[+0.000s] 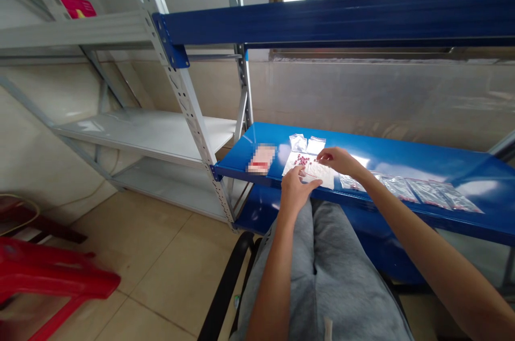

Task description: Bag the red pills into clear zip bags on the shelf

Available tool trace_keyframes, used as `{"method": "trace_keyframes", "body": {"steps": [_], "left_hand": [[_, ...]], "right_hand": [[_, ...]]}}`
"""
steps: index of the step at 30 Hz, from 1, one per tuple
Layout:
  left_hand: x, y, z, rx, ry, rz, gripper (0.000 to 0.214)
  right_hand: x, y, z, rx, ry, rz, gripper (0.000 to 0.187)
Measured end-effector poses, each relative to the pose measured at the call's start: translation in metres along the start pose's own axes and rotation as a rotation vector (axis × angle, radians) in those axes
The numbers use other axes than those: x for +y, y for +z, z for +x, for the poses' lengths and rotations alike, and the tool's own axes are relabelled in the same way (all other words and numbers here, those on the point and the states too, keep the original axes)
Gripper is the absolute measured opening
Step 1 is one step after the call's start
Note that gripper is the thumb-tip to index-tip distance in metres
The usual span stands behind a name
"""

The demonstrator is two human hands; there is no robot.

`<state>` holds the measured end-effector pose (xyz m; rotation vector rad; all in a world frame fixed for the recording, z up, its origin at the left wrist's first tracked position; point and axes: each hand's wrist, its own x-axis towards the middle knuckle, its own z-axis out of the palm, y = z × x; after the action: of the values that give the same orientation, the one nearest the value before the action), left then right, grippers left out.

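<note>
A white sheet (317,172) lies on the blue shelf (402,161), with several small red beads (301,159) scattered on its left part. My left hand (295,188) rests at the sheet's near edge, fingers together, thumb touching the paper. My right hand (338,160) is above the sheet's far right corner, fingertips pinched together on something I cannot make out. Two small clear plastic bags (306,143) sit just behind the sheet.
A blurred pink-white packet (261,159) lies left of the sheet. More clear bags (418,189) line the shelf's front edge to the right. Grey metal shelving (148,134) stands left, a red plastic stool (48,276) on the floor. My grey-trousered lap is below.
</note>
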<state>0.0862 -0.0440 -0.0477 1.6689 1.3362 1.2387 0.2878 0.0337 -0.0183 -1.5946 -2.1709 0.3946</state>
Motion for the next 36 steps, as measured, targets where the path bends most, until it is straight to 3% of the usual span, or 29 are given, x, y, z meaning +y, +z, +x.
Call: {"method": "trace_keyframes", "body": {"steps": [3, 9, 16, 19, 22, 27, 29, 33, 36], "left_hand": [[-0.002, -0.001, 0.0, 0.006, -0.008, 0.017, 0.056], [-0.003, -0.003, 0.0, 0.006, -0.03, 0.011, 0.055], [-0.006, -0.002, 0.001, 0.011, -0.017, -0.017, 0.055], [-0.005, -0.001, 0.001, 0.01, -0.015, -0.01, 0.055], [-0.003, 0.001, 0.0, 0.01, -0.007, 0.004, 0.055], [-0.002, 0.003, 0.0, 0.016, 0.013, -0.011, 0.056], [-0.002, 0.004, 0.0, 0.017, 0.008, -0.014, 0.057], [-0.004, 0.004, 0.001, 0.014, 0.002, 0.004, 0.057], [-0.006, 0.004, 0.001, 0.006, -0.001, 0.023, 0.056]], "right_hand": [[0.015, 0.014, 0.012, 0.139, 0.134, -0.161, 0.015], [0.022, 0.037, 0.013, 0.159, 0.203, -0.281, 0.019], [0.018, 0.028, 0.009, 0.166, 0.143, -0.201, 0.019], [0.006, 0.015, 0.001, 0.096, 0.03, -0.026, 0.023], [-0.014, 0.002, -0.013, -0.053, -0.131, 0.162, 0.028], [-0.03, -0.01, -0.025, -0.232, -0.236, 0.236, 0.028], [-0.022, -0.009, -0.018, -0.194, -0.201, 0.179, 0.025], [0.006, 0.004, 0.006, 0.076, -0.002, -0.062, 0.018], [0.021, 0.019, 0.018, 0.167, 0.101, -0.174, 0.017]]}}
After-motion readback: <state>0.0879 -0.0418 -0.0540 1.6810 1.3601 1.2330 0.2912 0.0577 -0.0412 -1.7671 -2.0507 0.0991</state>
